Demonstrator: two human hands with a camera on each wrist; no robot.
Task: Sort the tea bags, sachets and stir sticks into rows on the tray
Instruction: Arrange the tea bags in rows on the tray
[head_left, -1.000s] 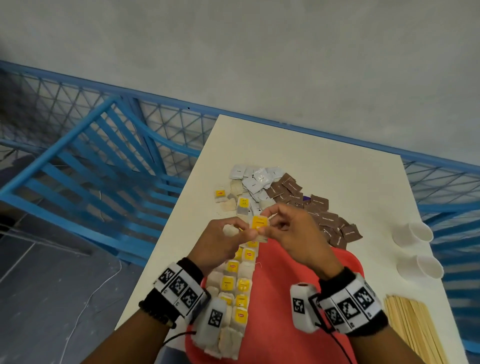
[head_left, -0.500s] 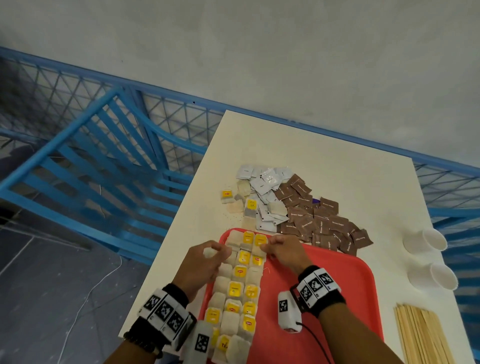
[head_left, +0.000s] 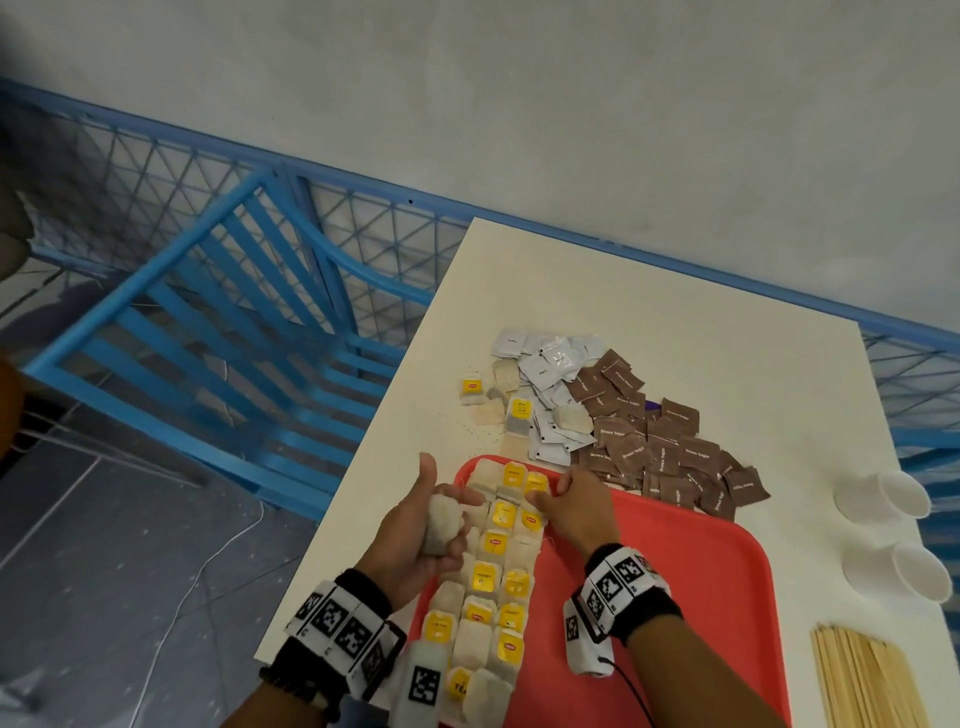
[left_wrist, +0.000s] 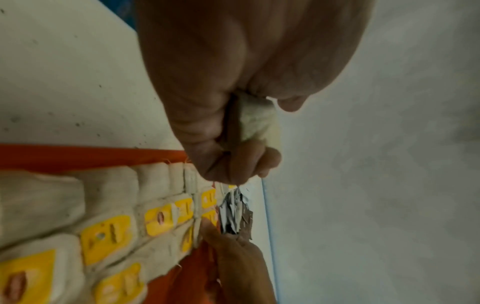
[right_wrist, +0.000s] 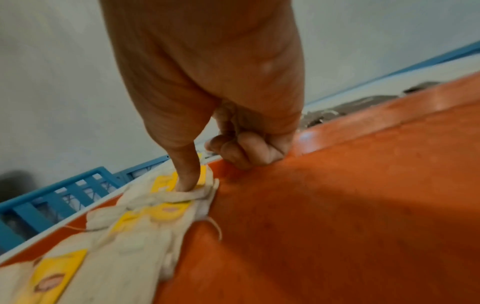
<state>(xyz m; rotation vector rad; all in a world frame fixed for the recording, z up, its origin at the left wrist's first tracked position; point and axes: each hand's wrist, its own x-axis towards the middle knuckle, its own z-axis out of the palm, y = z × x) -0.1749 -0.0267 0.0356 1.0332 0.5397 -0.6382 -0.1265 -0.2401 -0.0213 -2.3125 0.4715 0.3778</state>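
Observation:
The red tray (head_left: 675, 597) carries tea bags (head_left: 493, 582) with yellow tags, laid in rows along its left side. My left hand (head_left: 447, 512) hovers at the tray's left edge, palm turned up, and grips a bunch of tea bags (head_left: 441, 522), also seen in the left wrist view as a bunch (left_wrist: 255, 121). My right hand (head_left: 550, 499) rests on the tray's far end. Its straight thumb presses the farthest tea bag of the right row (right_wrist: 166, 185); its other fingers (right_wrist: 249, 150) are curled on the bare tray and hold nothing.
Beyond the tray lie loose tea bags (head_left: 498, 395), white sachets (head_left: 550, 364) and brown sugar sachets (head_left: 654, 447) in a heap. Wooden stir sticks (head_left: 867, 680) and two white cups (head_left: 883, 501) sit on the right of the table (head_left: 623, 312). A blue railing (head_left: 208, 322) stands left.
Both hands came down from above the tray. The tea bag they held between them now lies at the far end of the right row under my right thumb.

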